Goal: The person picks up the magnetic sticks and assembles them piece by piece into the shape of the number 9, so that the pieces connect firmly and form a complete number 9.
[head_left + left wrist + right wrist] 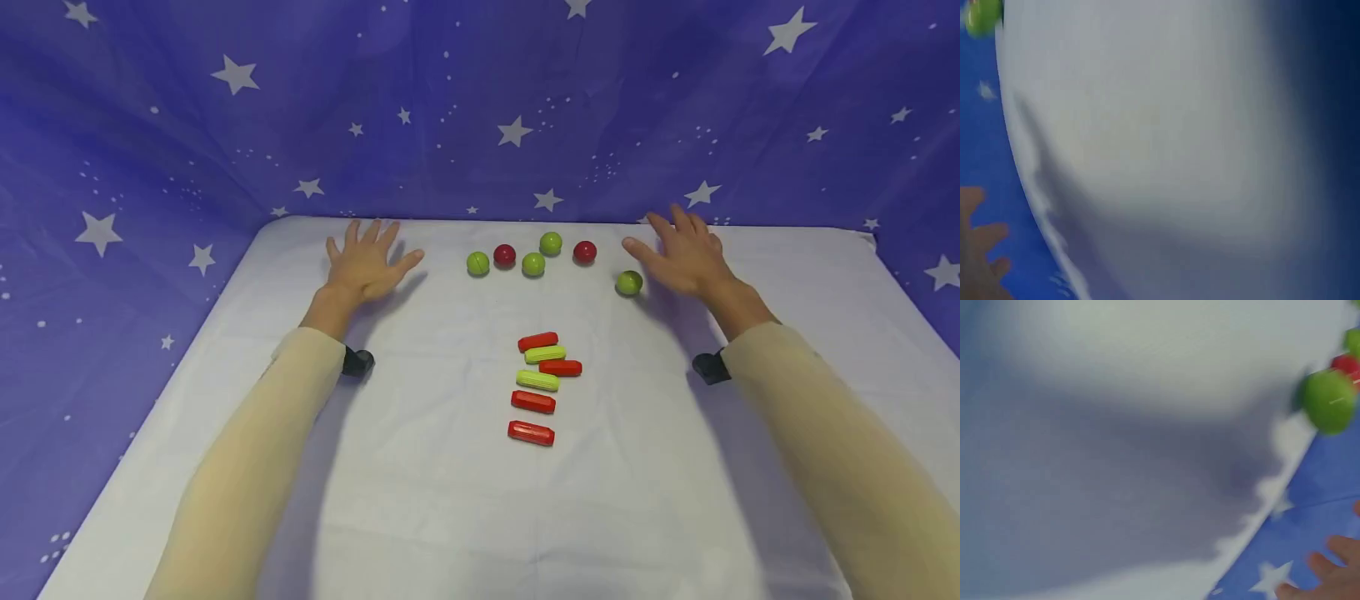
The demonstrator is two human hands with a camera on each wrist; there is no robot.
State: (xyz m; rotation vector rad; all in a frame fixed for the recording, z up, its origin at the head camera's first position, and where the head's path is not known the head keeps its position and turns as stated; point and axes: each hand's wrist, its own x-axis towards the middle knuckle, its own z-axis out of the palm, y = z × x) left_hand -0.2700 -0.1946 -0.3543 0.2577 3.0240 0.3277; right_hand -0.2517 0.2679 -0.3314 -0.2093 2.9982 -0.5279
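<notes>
Both hands hover over the far table (420,500) with fingers spread, holding nothing. The right hand (686,254) is just beside a green ball (629,282); the left hand (365,262) is apart from the other balls (533,264). A careless brush could send the nearest ball rolling away

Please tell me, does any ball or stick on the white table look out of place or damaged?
Nothing looks damaged. One green ball lies apart from the other five, nearest the right hand. The sticks' column is slightly crooked.
</notes>
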